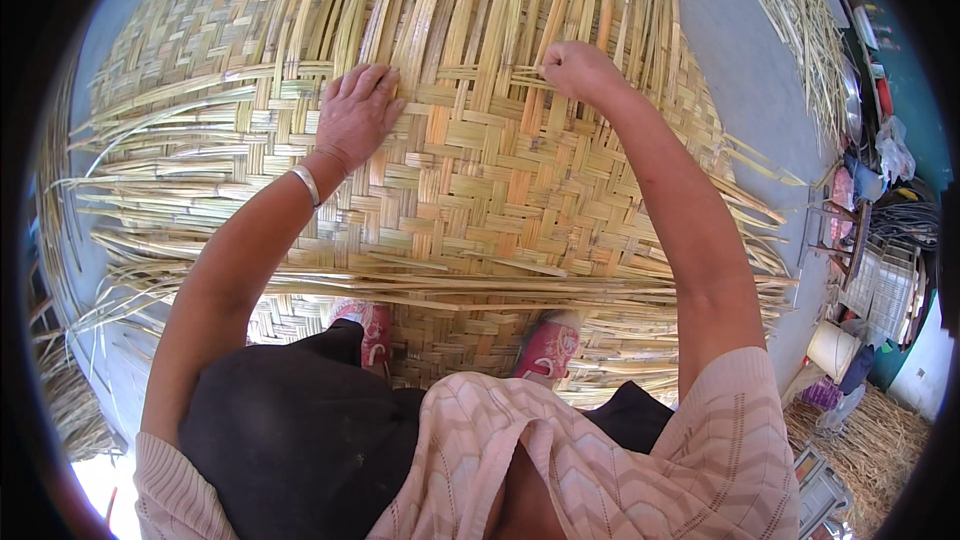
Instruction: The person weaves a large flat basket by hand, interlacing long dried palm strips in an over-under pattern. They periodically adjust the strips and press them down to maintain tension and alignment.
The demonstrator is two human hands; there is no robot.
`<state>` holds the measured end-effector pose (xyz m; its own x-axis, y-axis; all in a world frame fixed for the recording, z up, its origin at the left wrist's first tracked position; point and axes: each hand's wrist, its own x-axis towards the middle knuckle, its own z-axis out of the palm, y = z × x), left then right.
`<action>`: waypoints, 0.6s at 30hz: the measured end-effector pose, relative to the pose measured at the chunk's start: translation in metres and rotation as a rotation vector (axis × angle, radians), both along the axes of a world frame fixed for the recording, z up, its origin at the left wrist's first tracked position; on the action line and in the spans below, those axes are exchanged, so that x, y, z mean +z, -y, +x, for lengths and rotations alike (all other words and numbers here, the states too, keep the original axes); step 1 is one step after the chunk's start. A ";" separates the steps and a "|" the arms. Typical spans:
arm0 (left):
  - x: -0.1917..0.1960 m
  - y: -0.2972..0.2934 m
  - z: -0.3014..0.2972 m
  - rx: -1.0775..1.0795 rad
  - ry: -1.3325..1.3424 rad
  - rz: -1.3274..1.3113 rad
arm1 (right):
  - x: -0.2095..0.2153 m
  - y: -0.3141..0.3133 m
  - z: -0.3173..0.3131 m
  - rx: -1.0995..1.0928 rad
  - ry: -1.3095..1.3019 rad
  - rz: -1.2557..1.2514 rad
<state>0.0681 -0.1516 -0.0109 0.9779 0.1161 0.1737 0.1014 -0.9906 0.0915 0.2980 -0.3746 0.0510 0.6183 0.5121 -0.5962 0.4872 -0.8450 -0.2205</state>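
Lies flat on the grey floor [745,40] as a broad mat [440,190] of pale yellow strips, closely woven in stepped crossings and ragged at both sides. Spreads under the left hand [360,108]. Continues beyond as loose lengthwise strips [425,0]; includes thin crosswise strips [527,74] held in the right hand [578,70].

Bright, soft light, with white lower-left glare and curved, blackened edges.

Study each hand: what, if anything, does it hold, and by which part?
The right hand is closed, apparently on strips that run in from its left; its grip hides which part. The left hand lies open on the mat, holding nothing visible.
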 end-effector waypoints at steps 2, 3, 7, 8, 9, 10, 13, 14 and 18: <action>-0.001 0.000 0.000 -0.007 0.009 -0.001 | 0.001 -0.002 -0.003 0.018 0.071 0.011; -0.001 -0.001 0.000 -0.010 0.012 -0.004 | 0.002 -0.001 -0.005 0.011 0.091 0.025; -0.002 -0.001 -0.001 -0.016 0.026 -0.015 | 0.003 0.000 -0.013 -0.040 0.125 0.035; -0.002 -0.002 -0.001 -0.017 0.028 -0.017 | 0.003 -0.001 -0.013 -0.055 0.124 0.043; -0.003 -0.002 -0.001 -0.016 0.028 -0.013 | 0.003 -0.001 -0.014 -0.067 0.139 0.045; -0.003 -0.001 -0.001 -0.013 0.028 -0.007 | 0.004 -0.002 -0.015 -0.072 0.155 0.066; -0.004 -0.002 -0.001 -0.004 0.018 -0.016 | 0.007 -0.006 -0.015 -0.075 0.196 0.084; -0.004 -0.002 -0.001 -0.003 0.018 -0.021 | 0.009 -0.006 -0.016 -0.083 0.201 0.078; -0.006 -0.003 -0.001 -0.003 -0.005 -0.036 | 0.017 0.008 -0.021 0.001 0.107 0.098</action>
